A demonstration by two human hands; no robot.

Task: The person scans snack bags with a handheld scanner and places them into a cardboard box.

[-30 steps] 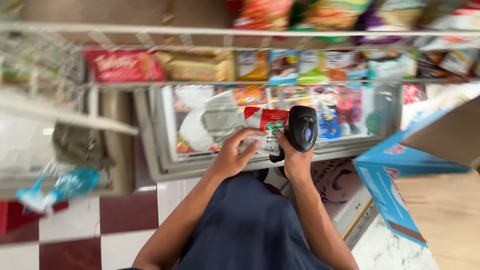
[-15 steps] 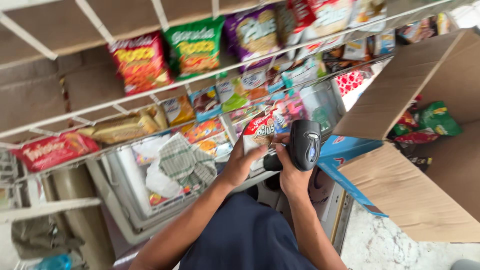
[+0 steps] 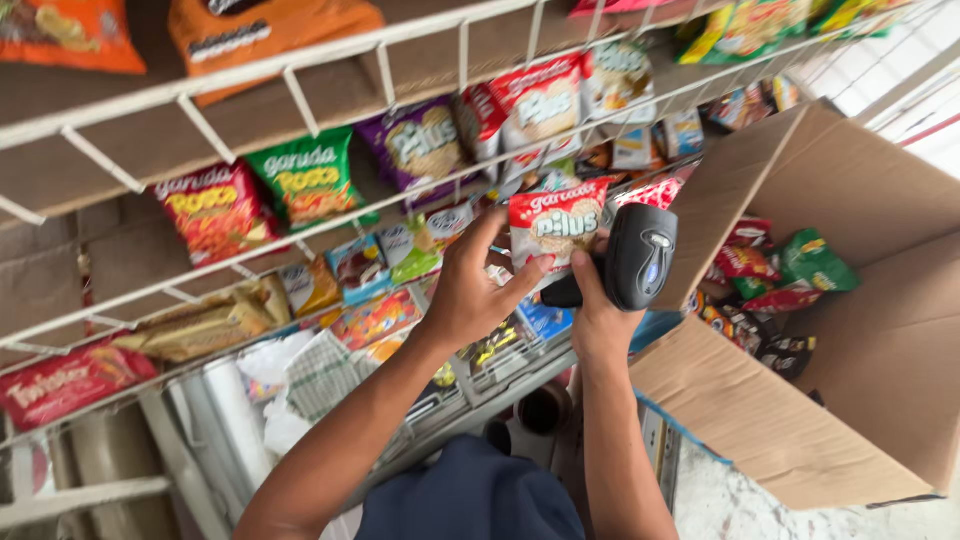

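**Scanning a snack packet**

Head view: left hand (image 3: 470,290) pinching red-and-white snack packet (image 3: 556,225), fingers spread along its edges, facing it to black handheld scanner (image 3: 640,257). Right hand (image 3: 598,320) gripping scanner handle, fingers curled. Open cardboard box (image 3: 850,380) sitting right.

Colourful snack bags (image 3: 300,180) are hung along white wire racks (image 3: 330,75). More packets (image 3: 790,270) are seen inside an open brown cardboard box (image 3: 880,330).

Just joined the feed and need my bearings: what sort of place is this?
Most likely a small shop or its stockroom. White wire racks hold rows of snack packets, an open carton holds more, and the left hand holds a red packet beside the right hand's barcode scanner.
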